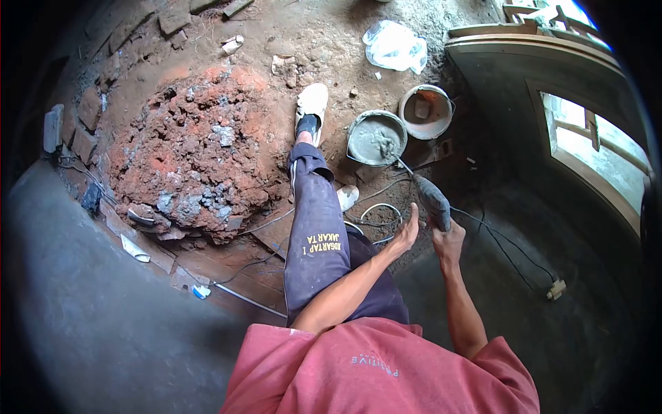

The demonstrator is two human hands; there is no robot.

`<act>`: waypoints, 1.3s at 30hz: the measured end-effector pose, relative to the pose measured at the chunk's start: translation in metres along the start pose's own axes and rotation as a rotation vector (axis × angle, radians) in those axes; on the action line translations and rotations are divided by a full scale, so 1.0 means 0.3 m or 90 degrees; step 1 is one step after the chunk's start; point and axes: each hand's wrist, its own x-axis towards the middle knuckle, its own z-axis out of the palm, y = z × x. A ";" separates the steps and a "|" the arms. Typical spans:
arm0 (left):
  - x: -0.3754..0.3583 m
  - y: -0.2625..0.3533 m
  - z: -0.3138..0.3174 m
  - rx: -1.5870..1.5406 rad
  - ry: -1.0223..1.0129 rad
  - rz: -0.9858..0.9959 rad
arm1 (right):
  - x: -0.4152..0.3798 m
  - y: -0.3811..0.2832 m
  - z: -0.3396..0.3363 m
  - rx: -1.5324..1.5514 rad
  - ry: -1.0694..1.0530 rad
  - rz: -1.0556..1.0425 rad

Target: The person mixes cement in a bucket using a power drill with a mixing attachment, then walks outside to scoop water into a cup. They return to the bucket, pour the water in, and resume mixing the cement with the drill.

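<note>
The right hand (449, 241) grips a dusty grey drill (432, 199), its rod (404, 165) crossing the bucket's (351, 146) near-right edge into wet grey mix (372, 138); the left hand (408, 233) is open beside the drill.

Window (598, 141) in R wall (503, 96), daylight thru it; smooth grey floor (131, 297) below & left of window, bare brown dirt ground (276, 41) farther left, w/ broken bricks (88, 107).

The far end of the rod (404, 164) on the drill (432, 199) is hidden in grey mix (371, 139).
</note>
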 end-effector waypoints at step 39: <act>-0.004 0.056 -0.083 -0.343 0.114 -0.050 | 0.240 -0.047 0.237 0.008 -0.051 0.020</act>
